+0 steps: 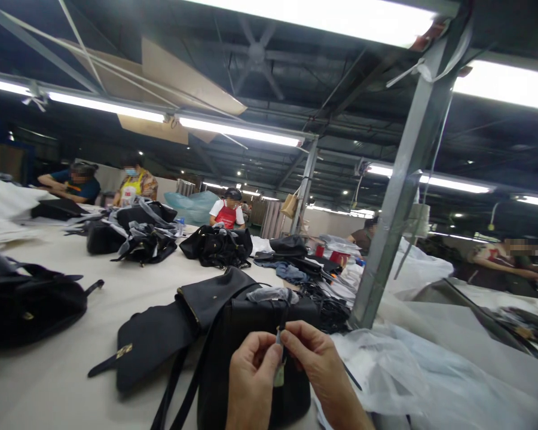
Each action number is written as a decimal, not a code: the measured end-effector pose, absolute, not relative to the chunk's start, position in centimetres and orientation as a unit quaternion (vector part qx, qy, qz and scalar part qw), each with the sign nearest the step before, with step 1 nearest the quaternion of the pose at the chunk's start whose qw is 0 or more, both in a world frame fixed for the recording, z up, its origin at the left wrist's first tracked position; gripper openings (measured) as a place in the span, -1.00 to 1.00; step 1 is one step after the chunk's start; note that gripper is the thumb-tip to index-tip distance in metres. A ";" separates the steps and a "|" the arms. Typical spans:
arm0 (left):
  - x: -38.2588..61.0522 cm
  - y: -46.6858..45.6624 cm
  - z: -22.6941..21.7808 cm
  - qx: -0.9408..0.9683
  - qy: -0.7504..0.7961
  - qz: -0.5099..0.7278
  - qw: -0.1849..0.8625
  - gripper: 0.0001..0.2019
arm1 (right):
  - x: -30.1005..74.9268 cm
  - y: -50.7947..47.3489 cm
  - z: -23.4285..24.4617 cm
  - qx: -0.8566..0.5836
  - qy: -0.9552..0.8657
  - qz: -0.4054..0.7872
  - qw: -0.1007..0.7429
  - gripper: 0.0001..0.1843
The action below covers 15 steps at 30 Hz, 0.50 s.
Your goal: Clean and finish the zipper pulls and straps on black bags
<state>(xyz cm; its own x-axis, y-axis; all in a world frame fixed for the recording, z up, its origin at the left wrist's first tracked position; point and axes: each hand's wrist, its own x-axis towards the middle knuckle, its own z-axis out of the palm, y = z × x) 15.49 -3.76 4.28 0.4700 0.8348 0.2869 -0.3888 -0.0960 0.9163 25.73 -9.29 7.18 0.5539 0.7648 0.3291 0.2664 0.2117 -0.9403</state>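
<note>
A black leather bag (215,370) stands in front of me with its front side up close to both hands. A narrow black strap (284,313) runs down its front, with a thin pale strip (278,338) at its lower part. My left hand (253,370) pinches the pale strip between thumb and forefinger. From the other side, my right hand (314,358) is closed on the strap, its fingertips almost touching the left ones. A small pale green tag (278,376) hangs just below the fingers. Clear plastic wrap (271,294) covers the bag's top handle.
An open black flap with a gold clasp (155,337) lies to the left. Another black bag (31,304) sits at far left, with heaps of bags (217,245) farther back. A metal post (399,173) rises at right beside plastic sheeting (385,370). Several people work beyond.
</note>
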 end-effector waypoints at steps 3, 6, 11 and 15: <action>15.9 -3.9 4.3 0.550 0.200 0.484 0.651 -0.76 | 25.5 -9.9 6.2 -0.630 -0.421 0.100 0.646 -0.70; 16.2 -4.1 4.1 0.577 0.201 0.517 0.599 -0.79 | 25.0 -10.9 5.3 -0.669 -0.445 0.019 0.595 -0.69; 16.0 -4.8 3.4 0.636 0.209 0.556 0.492 -0.81 | 24.4 -11.4 4.5 -0.697 -0.441 -0.013 0.565 -0.64; 15.9 -4.9 3.0 0.625 0.208 0.552 0.511 -0.79 | 24.3 -10.7 4.3 -0.655 -0.411 0.099 0.627 -0.61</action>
<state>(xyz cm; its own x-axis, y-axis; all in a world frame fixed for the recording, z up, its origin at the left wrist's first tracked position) 15.88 -4.92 3.02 0.3033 0.8244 0.4779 -0.3036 -0.3918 0.8685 24.27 -10.67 4.34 0.6427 0.6625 0.3847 0.4133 0.1229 -0.9023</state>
